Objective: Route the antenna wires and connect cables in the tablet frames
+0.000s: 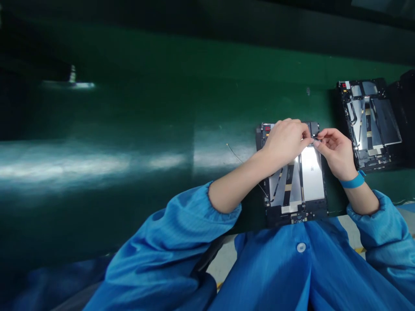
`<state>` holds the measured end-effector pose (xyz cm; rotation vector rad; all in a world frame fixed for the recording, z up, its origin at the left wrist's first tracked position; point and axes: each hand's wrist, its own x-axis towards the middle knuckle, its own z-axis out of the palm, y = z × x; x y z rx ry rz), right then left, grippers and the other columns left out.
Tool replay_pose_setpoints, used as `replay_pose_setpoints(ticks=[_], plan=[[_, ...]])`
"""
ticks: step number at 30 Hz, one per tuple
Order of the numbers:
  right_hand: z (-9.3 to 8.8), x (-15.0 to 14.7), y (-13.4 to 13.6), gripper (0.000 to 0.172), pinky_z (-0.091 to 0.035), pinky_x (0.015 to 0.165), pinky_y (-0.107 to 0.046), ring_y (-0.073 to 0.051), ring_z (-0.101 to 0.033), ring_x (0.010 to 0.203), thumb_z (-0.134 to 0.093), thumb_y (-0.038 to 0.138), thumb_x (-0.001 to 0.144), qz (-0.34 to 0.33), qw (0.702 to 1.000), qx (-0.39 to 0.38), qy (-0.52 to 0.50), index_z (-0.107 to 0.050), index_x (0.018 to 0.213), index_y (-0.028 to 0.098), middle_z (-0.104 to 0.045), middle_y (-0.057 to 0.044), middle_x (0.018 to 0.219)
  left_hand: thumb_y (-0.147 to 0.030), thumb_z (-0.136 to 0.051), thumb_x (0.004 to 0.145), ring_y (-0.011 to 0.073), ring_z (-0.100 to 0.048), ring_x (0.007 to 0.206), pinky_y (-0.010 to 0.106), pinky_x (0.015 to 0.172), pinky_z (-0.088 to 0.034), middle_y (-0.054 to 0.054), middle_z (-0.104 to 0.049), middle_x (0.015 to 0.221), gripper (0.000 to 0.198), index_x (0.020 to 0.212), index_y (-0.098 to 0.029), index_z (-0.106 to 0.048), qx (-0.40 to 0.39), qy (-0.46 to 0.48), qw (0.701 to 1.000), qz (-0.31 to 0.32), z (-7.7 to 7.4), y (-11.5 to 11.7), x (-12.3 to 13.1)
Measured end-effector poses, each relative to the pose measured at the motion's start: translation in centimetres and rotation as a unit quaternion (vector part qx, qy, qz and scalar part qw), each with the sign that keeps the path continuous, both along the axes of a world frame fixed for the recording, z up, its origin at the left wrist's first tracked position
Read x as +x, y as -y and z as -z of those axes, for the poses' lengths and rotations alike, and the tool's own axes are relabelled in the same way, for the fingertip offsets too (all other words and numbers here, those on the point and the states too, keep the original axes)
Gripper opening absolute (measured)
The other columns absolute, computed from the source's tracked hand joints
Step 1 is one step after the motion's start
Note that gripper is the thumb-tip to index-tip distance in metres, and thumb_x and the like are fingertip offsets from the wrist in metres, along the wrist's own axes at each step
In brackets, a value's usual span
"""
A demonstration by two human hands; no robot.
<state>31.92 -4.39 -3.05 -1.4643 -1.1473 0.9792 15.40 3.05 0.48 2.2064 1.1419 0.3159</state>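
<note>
An opened tablet lies flat in front of me, its inner parts, silver plates and dark ribbon cables facing up. Over its top edge, my left hand is closed, with thumb and fingertips pinched near the upper right corner. Close beside those fingertips, my right hand is also pinched closed at the same corner. Whatever small part sits between the fingers is too small to make out. A thin wire sticks out from the tablet's left side, passing beneath my left forearm.
To the right, another opened tablet sits on the green tabletop, next to a dark object at the frame's edge. My right wrist wears a blue band. The table's front edge runs just below the tablet near my body.
</note>
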Motion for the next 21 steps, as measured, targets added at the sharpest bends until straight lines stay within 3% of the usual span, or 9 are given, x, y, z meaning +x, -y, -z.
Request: replay_pose_setpoints(ticks=[13,16,19,21], plan=[[-0.9,-0.1,-0.5,0.025,-0.049,0.065,-0.027,-0.011,-0.056,0.070,-0.079,0.030,0.072,0.000,0.999,-0.009,0.040,-0.064,0.091,0.022,-0.066,0.000,0.087,-0.023,-0.065,0.093,0.0268,-0.064,0.093,0.040,0.087,-0.047,0.007,-0.067,0.082,0.015,0.083,-0.016,-0.073,0.005,-0.022,1.000,0.017,-0.1,-0.1,0.3],[-0.9,-0.3,-1.1,0.021,-0.046,0.061,-0.026,-0.011,-0.054,0.067,-0.074,0.022,0.071,-0.004,0.998,-0.022,0.064,-0.062,0.087,0.021,-0.064,0.002,0.083,-0.020,-0.065,0.091,0.0260,-0.065,0.094,0.039,0.087,-0.049,0.008,-0.069,0.092,0.010,0.089,-0.015,-0.073,0.014,-0.018,1.000,0.018,-0.8,-0.2,0.0],[-0.7,-0.8,-1.4,0.019,-0.043,0.059,-0.026,-0.009,-0.049,0.063,-0.070,0.015,0.069,0.022,0.996,-0.017,0.083,-0.060,0.084,0.021,-0.058,0.004,0.077,-0.018,-0.062,0.090,0.0243,-0.064,0.096,0.036,0.086,-0.049,0.009,-0.069,0.104,0.020,0.108,-0.016,-0.071,0.067,0.013,0.997,-0.041,-2.1,-0.1,-3.0],[-1.0,-1.2,-1.1,0.018,-0.043,0.061,-0.026,-0.010,-0.048,0.064,-0.070,0.016,0.072,0.060,0.995,0.011,0.075,-0.060,0.087,0.021,-0.058,0.004,0.079,-0.017,-0.059,0.090,0.0225,-0.063,0.085,0.033,0.080,-0.047,0.006,-0.068,0.093,0.025,0.111,-0.019,-0.070,0.086,-0.003,0.991,-0.106,-2.7,0.4,-6.7]])
